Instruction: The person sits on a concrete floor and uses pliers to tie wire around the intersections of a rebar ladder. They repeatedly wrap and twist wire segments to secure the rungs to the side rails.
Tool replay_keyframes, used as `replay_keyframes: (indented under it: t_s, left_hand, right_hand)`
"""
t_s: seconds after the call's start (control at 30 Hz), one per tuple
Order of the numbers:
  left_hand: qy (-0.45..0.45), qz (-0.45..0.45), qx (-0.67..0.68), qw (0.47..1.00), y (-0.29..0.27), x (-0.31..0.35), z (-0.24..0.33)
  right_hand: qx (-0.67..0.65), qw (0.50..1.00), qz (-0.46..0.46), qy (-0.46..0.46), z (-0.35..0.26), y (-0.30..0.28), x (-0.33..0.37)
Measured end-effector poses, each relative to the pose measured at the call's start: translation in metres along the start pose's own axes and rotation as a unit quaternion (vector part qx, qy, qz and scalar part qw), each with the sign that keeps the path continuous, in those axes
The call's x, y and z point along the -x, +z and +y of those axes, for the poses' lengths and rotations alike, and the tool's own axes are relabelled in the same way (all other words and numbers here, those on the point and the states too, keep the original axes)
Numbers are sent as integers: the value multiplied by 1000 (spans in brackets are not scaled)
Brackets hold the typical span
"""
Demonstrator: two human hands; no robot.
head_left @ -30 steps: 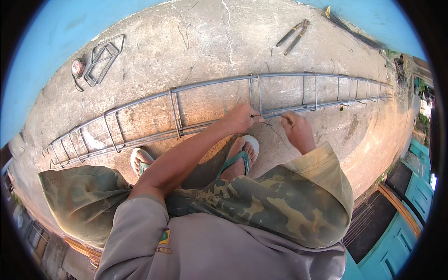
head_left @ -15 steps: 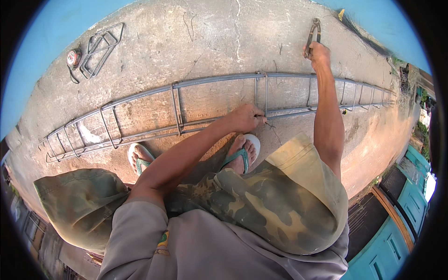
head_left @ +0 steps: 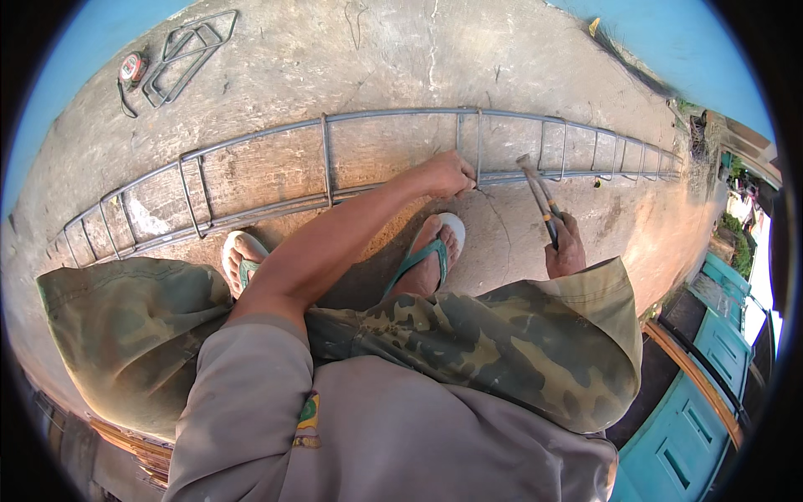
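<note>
- Your left hand (head_left: 452,174), just right of the frame's centre and above it, shows mostly its back; the fingers are curled in at the lower bars of the steel bar cage (head_left: 327,159), and you cannot tell from here whether they grip a bar, the wire or both.
- Your left hand and forearm cover a stretch of those lower bars.
- Your right hand (head_left: 567,247), right of centre, is closed around the handles of the pincers (head_left: 537,196); the palm and part of the grips are hidden, and your camouflage trousers (head_left: 502,351) hide the forearm.
- The pincers' head points up and left, near the cage's lower bars; whether its jaws meet is too small to tell.
- A thin wire (head_left: 503,224) trails down and right from beside your left fingertips, between your two hands; its lower end is hard to make out.
- The cage runs across the frame from left to right, above your right hand; its far right end shrinks too small to read.
- Your left sandal (head_left: 249,269) is partly covered by the trousers.
- The tape measure (head_left: 132,69) and bent steel frames (head_left: 188,54) lie upper left, well apart from your hands.
</note>
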State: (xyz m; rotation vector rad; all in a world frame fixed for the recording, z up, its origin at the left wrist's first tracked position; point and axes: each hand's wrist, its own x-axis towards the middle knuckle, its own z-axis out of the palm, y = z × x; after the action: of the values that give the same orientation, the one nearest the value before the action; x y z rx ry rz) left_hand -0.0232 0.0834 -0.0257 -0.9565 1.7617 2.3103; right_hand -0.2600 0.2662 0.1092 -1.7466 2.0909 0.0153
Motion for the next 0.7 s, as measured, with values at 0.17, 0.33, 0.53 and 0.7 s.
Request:
replay_keyframes:
  t_s: [0.17, 0.33, 0.53, 0.7]
  left_hand:
    - [72, 52, -68, 994, 6, -9, -19]
    - [83, 61, -76, 992, 10, -10, -23]
    - [95, 64, -85, 990, 3, -7, -25]
    - [147, 73, -115, 980, 3, -9, -27]
  right_hand:
    - [235, 969, -54, -59, -26, 13, 7]
    - [434, 895, -57, -88, -48, 0, -4]
    - [455, 880, -84, -108, -77, -8, -14]
    - [266, 958, -104, -37, -54, 7, -2]
